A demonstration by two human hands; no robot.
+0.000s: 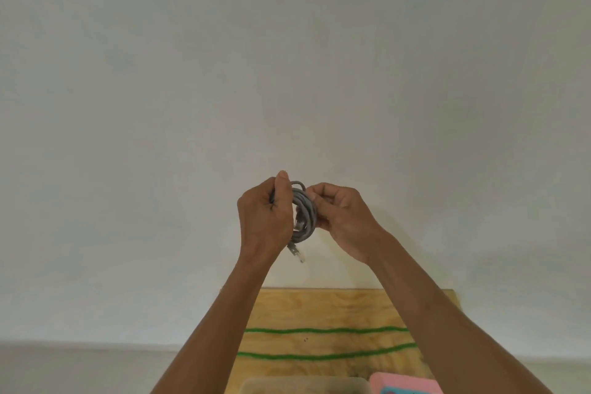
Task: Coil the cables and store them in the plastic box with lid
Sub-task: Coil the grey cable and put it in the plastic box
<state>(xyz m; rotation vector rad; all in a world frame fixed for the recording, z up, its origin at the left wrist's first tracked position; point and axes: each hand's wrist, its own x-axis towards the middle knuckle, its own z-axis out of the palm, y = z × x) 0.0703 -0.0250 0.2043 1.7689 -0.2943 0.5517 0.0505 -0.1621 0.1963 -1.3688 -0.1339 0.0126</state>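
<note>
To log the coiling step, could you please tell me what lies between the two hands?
In the head view, the coiled grey cable lies between the left hand and right hand; both grip it.

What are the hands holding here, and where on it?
Both hands grip a coiled grey cable: the left hand on its left side, the right hand on its right. One connector dangles below.
</note>
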